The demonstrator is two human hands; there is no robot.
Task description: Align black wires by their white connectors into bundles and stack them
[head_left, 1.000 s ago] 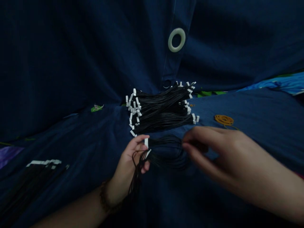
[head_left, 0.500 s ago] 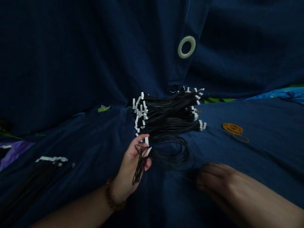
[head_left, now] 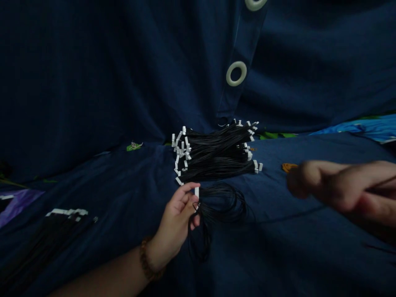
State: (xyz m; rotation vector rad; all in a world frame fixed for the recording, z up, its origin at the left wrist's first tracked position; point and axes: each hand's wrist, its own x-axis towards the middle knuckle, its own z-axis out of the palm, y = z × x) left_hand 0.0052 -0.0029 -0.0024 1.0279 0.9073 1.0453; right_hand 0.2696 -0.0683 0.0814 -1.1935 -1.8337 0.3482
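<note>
My left hand (head_left: pixel 176 216), with a brown bead bracelet at its wrist, is closed around the ends of a looped bundle of black cables (head_left: pixel 225 202). A white connector (head_left: pixel 197 192) sticks up between its thumb and fingers. Thin black loops hang below that hand. On the right, my right hand (head_left: pixel 337 185) is raised and blurred, its fingers closed. One black cable (head_left: pixel 297 213) stretches between the bundle and my right hand. Just beyond my left hand lies a pile of black cable bundles (head_left: pixel 216 152) with white connectors at both ends.
Yellow-brown rubber bands (head_left: pixel 288 167) lie partly behind my right hand. More black cables with white connectors (head_left: pixel 66 212) rest at the left. Dark blue cloth (head_left: pixel 123 198) covers the surface, and a blue curtain with pale eyelets (head_left: pixel 236 74) hangs behind.
My right hand has moved up and to the right, drawing a cable out taut. My left hand has shifted slightly right, still gripping the bundle. The view has tilted up a little.
</note>
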